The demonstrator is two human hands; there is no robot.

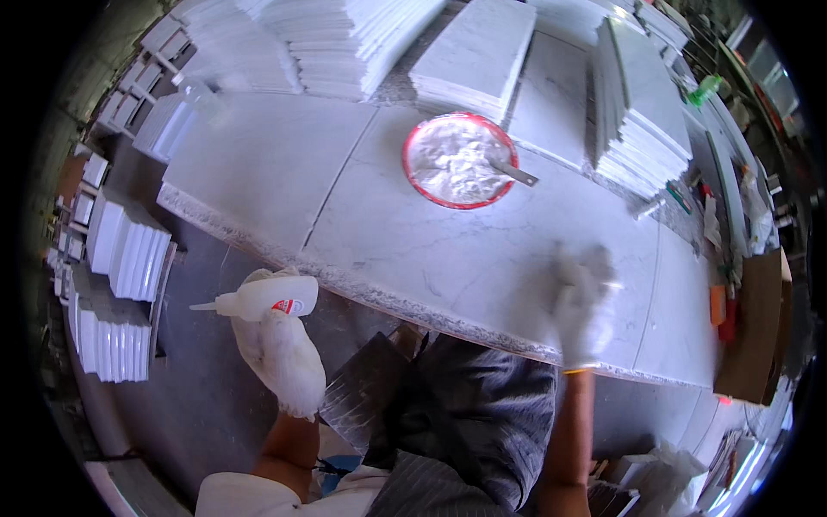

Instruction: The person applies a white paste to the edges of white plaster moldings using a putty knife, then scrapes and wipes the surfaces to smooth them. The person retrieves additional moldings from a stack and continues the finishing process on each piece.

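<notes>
My left hand (280,349), in a white work glove, is closed around a white plastic squeeze bottle (297,295) with a long thin nozzle pointing left. The bottle lies nearly level, out past the table's front edge. My right hand (586,306), also gloved, is over the right part of the marble-topped table (396,250). Motion smears its fingers, so I cannot tell whether they hold anything. Farther back on the table stands a red-rimmed bowl (417,183) full of white paste, with a metal scraper or spoon handle (519,174) sticking out to the right.
Stacks of white marble slabs (474,52) line the back of the table, with another tall stack (642,103) at the right. More tile stacks (129,241) stand on the floor to the left. A cardboard box (752,332) and a green bottle (705,90) are on the right.
</notes>
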